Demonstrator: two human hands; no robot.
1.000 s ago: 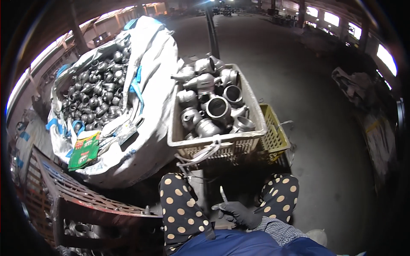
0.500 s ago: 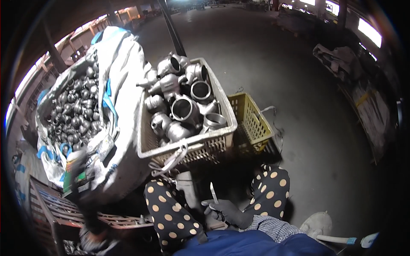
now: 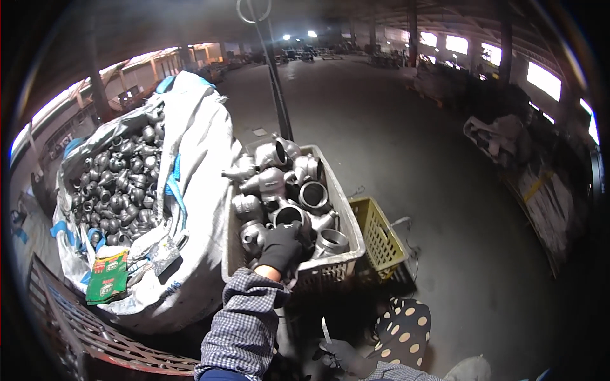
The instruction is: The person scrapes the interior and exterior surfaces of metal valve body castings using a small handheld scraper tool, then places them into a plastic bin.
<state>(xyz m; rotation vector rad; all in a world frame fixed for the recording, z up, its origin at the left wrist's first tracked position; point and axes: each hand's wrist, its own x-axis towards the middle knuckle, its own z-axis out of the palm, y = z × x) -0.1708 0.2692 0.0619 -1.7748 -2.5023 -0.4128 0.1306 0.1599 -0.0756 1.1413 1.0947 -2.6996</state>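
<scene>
My left hand [image 3: 281,246], in a dark glove, reaches into the near side of a pale plastic crate [image 3: 359,244]. Its fingers curl against a grey metal casting [image 3: 290,214] with a round open mouth; the fingertips are partly hidden. Around it lie several similar hollow castings, among them one with a ring-shaped mouth [image 3: 313,195] and another [image 3: 333,240] at the near right corner. Low in the picture, near my right knee, my gloved right hand [image 3: 343,357] is closed round a slim tool with a narrow pale blade [image 3: 326,330] pointing up.
A large white woven sack [image 3: 203,133] full of small dark metal parts [image 3: 117,184] stands left of the crate. A yellow plastic basket [image 3: 380,241] sits to its right. Nearer on the left is a rusty slatted metal rack [image 3: 108,340]. A dark post [image 3: 277,95] rises behind the crate.
My left hand has swung from the lower left, where it was blurred, up and right onto the castings. My right hand keeps the bladed tool. The view has tilted up.
</scene>
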